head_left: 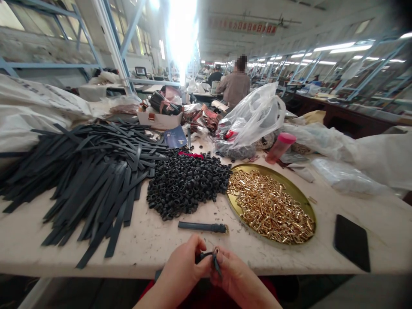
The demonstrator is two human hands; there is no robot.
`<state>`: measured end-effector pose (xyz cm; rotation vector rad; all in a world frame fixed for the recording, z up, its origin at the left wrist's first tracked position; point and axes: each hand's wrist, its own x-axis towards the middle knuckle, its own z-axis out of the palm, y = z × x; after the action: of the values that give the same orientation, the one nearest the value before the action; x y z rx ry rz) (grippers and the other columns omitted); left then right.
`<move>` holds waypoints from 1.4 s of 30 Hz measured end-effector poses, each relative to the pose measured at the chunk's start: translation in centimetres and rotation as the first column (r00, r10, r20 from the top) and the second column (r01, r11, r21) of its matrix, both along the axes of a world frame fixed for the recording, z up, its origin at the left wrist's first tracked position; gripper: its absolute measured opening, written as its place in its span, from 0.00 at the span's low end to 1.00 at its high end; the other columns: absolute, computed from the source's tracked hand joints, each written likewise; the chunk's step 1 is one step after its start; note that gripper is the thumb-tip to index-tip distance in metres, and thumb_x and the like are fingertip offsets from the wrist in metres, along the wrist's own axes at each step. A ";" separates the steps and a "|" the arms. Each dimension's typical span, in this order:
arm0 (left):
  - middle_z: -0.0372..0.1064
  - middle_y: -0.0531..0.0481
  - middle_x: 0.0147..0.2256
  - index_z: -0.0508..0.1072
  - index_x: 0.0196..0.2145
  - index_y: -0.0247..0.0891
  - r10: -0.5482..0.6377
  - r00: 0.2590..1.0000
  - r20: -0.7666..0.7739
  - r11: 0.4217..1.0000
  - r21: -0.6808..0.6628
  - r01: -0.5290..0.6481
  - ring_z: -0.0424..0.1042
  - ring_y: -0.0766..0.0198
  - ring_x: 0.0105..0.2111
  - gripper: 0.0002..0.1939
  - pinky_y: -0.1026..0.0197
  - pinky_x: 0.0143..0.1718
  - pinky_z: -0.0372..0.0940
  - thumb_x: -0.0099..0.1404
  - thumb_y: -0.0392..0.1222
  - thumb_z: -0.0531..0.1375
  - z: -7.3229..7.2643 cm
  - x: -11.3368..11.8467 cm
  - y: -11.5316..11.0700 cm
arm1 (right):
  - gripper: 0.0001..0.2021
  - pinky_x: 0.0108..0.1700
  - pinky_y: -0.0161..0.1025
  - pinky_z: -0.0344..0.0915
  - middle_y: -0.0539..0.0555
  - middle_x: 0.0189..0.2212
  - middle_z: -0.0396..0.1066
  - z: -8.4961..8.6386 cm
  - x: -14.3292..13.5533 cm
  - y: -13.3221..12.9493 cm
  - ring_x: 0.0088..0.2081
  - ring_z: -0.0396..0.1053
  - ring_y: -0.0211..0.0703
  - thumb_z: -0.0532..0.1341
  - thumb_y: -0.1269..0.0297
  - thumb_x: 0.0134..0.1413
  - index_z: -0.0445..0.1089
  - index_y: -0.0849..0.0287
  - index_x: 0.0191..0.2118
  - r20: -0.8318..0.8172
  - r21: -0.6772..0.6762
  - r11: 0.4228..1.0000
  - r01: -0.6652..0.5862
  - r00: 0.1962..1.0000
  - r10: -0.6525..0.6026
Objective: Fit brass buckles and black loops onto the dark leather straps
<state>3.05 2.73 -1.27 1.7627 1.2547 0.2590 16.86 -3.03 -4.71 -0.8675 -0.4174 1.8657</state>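
Observation:
At the table's front edge, my left hand (pixel 185 262) and my right hand (pixel 230 268) are close together, both closed on one dark strap (pixel 216 265). The strap is bent between the fingertips, and part of it is hidden by them. Just beyond lies a finished-looking dark watch strap (pixel 202 227) with a gold buckle at its right end. A heap of small black loops (pixel 189 180) sits behind it. To the right, a round gold tray (pixel 236 209) carries many small gold buckles (pixel 273 206). On the left spreads a large pile of dark strap pieces (pixel 93 184).
A black phone (pixel 352 242) lies at the right. Farther back are a pink-lidded jar (pixel 280 148), a clear plastic bag (pixel 254 116), a blue card (pixel 175 137) and a filled carton (pixel 159 120). A person (pixel 234 83) sits beyond the table.

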 end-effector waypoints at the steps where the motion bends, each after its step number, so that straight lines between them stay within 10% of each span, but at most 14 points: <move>1: 0.62 0.56 0.21 0.63 0.26 0.37 -0.003 1.000 0.021 1.000 -0.012 0.003 0.61 0.66 0.23 0.07 0.66 0.24 0.51 0.53 0.43 0.56 0.2 0.0 -0.1 | 0.16 0.26 0.30 0.53 0.46 0.21 0.59 0.2 0.0 0.0 0.22 0.55 0.30 0.66 0.55 0.39 0.63 0.62 0.26 0.035 0.013 1.000 0.023 0.999 -0.023; 4: 0.63 0.55 0.22 0.65 0.27 0.36 -0.001 0.982 0.188 0.990 -0.141 0.028 0.62 0.66 0.24 0.08 0.66 0.25 0.54 0.53 0.44 0.56 0.8 0.0 -0.5 | 0.18 0.28 0.31 0.55 0.45 0.19 0.58 0.4 0.1 0.0 0.22 0.56 0.32 0.63 0.51 0.41 0.59 0.61 0.24 0.312 0.109 0.985 0.134 0.936 -0.161; 11: 0.66 0.52 0.24 0.66 0.33 0.32 0.096 0.883 0.459 0.917 -0.386 0.100 0.65 0.68 0.24 0.13 0.65 0.27 0.57 0.52 0.43 0.57 0.7 -0.6 -1.8 | 0.11 0.24 0.32 0.54 0.44 0.20 0.58 -0.3 0.9 -1.0 0.21 0.56 0.33 0.56 0.56 0.48 0.59 0.58 0.33 0.818 0.365 0.928 0.071 0.451 -0.357; 15: 0.67 0.52 0.27 0.66 0.34 0.32 0.150 0.854 0.499 0.859 -0.493 0.137 0.66 0.68 0.24 0.16 0.64 0.28 0.60 0.49 0.44 0.62 0.5 -1.3 -3.0 | 0.06 0.25 0.32 0.53 0.45 0.19 0.59 0.7 1.3 -3.0 0.22 0.57 0.34 0.53 0.62 0.51 0.62 0.59 0.30 0.882 0.348 0.898 -0.270 0.420 -0.216; 20: 0.67 0.54 0.25 0.66 0.31 0.31 0.142 0.866 0.479 0.840 -0.522 0.151 0.67 0.69 0.22 0.14 0.63 0.28 0.62 0.47 0.40 0.63 0.9 -1.8 -5.5 | 0.03 0.27 0.32 0.55 0.47 0.22 0.63 2.3 0.9 -6.1 0.25 0.58 0.34 0.54 0.69 0.48 0.64 0.59 0.28 0.925 0.350 0.840 -0.414 0.293 -0.241; 27: 0.71 0.50 0.27 0.67 0.36 0.31 0.094 0.837 0.539 0.777 -0.565 0.276 0.70 0.66 0.25 0.18 0.65 0.28 0.61 0.45 0.37 0.64 1.6 -3.2 -8.0 | 0.02 0.25 0.30 0.53 0.45 0.20 0.60 2.9 0.2 -9.4 0.23 0.56 0.32 0.55 0.69 0.48 0.64 0.60 0.28 0.900 0.312 0.897 -0.314 0.401 -0.172; 33: 0.71 0.47 0.25 0.67 0.30 0.31 0.008 0.920 0.392 0.690 -0.668 0.278 0.68 0.68 0.21 0.15 0.66 0.25 0.60 0.50 0.47 0.61 1.8 -4.5 -8.8 | 0.03 0.27 0.31 0.55 0.47 0.23 0.62 1.9 -0.6 -10.3 0.25 0.58 0.34 0.54 0.69 0.49 0.64 0.59 0.29 0.918 0.336 0.868 -0.365 0.334 -0.215; 42: 0.66 0.52 0.21 0.67 0.27 0.33 -0.140 0.957 0.255 0.769 -0.580 0.268 0.64 0.70 0.17 0.10 0.67 0.20 0.57 0.52 0.43 0.53 0.9 -1.2 -7.4 | 0.05 0.29 0.32 0.59 0.50 0.25 0.66 0.2 0.9 -9.5 0.27 0.63 0.36 0.50 0.68 0.52 0.61 0.58 0.30 0.920 0.386 0.792 -0.473 0.261 -0.292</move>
<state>1.82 -4.66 -0.32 1.2506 0.8542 -0.0993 17.81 -12.54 -4.50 -1.4666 -1.8166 0.8421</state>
